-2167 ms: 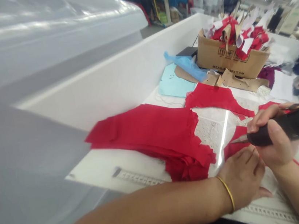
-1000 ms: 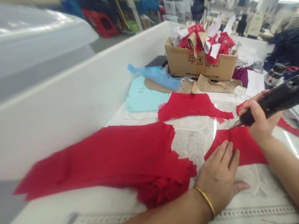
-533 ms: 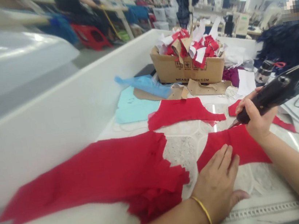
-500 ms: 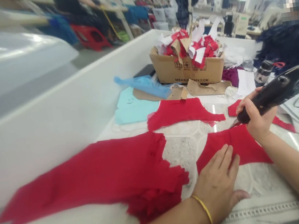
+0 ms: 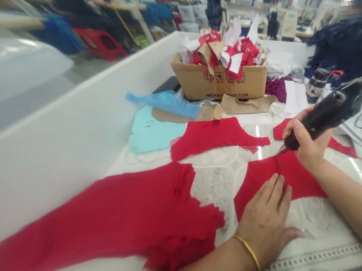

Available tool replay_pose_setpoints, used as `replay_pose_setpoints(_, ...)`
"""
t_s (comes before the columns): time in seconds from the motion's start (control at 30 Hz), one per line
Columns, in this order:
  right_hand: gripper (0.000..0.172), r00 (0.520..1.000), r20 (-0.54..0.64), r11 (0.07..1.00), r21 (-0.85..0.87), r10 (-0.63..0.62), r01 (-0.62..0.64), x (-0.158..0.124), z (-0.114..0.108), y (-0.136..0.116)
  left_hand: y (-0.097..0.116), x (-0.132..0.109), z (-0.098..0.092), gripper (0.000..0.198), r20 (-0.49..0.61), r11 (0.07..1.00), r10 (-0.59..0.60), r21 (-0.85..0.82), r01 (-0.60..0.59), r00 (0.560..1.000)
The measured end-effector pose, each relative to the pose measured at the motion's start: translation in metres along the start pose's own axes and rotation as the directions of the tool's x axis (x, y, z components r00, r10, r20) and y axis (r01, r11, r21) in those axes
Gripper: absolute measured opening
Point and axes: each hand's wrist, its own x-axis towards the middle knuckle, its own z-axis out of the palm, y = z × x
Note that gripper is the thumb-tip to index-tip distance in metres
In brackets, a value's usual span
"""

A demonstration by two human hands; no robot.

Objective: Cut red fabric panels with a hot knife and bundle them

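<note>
My left hand lies flat with its fingers stretched out, pressing on a cut red fabric piece. A yellow bangle circles that wrist. Wrapped in the fingers of my right hand is a black corded power tool with a narrow metal tip. The tip points left and down at the far edge of the same fabric; whether it touches cannot be made out. To the left spreads a larger stack of red fabric with jagged edges. Another red piece lies farther back.
A cardboard box full of scraps stands behind, with a turquoise pattern sheet and blue plastic to its left. A bottle and cables sit at right. A measuring tape runs along the near edge. White side wall at left.
The view has shifted slightly, so the table things appear a little farther left. Both hands keep nearly the same place, the left flat on the fabric, the right around the tool.
</note>
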Motion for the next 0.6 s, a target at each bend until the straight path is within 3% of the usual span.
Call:
replay_pose_setpoints(0.1,0.021,1.0,0.005,1.0,-0.012,0.01,-0.009,0.0,0.0,0.0,0.0,-0.001,0.001,0.086,0.003,1.0,-0.006,-0.008,0.006,1.0)
replay_pose_setpoints(0.4,0.034,0.993,-0.11,0.999,-0.025,-0.045,0.043,0.011,-0.016,0.002,-0.004,-0.002,0.0,0.076,0.017,0.999,0.026,-0.047,-0.025,1.0)
replay_pose_setpoints(0.6,0.025,0.995,-0.086,0.996,-0.071,-0.052,0.046,0.011,-0.02,0.003,-0.003,-0.003,-0.002,0.074,-0.001,0.995,0.0,-0.099,0.0,1.0)
